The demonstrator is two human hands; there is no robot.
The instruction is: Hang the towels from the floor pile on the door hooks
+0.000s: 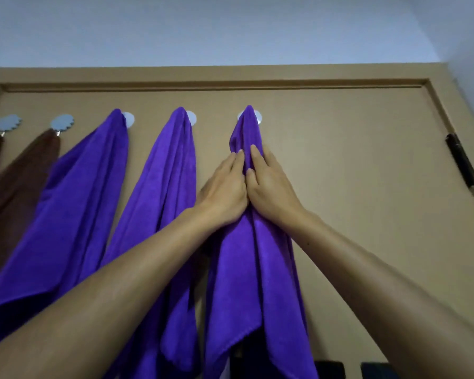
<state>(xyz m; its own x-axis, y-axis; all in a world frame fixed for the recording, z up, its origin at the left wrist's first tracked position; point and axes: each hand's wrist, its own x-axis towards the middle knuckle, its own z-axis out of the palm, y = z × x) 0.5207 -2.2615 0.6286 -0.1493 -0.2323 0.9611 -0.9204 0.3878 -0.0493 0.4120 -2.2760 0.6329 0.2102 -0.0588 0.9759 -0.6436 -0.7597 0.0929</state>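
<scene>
Three purple towels hang from round silver hooks on a tan door (353, 187). The rightmost purple towel (246, 269) hangs bunched from the rightmost hook (257, 117). My left hand (225, 192) lies on its left side and my right hand (271, 187) on its right side, both a little below the hook. The fingers of both hands are straight and press the fabric between them; the thumbs are hidden. The middle purple towel (170, 187) and the left purple towel (80, 201) hang free. The floor pile is out of view.
Two brown towels (19, 181) hang at the far left from scalloped silver hooks (62, 122). A black hinge (463, 165) sits on the door's right edge, by the frame. Bare door surface lies to the right of the rightmost towel. Dark objects show at the bottom edge.
</scene>
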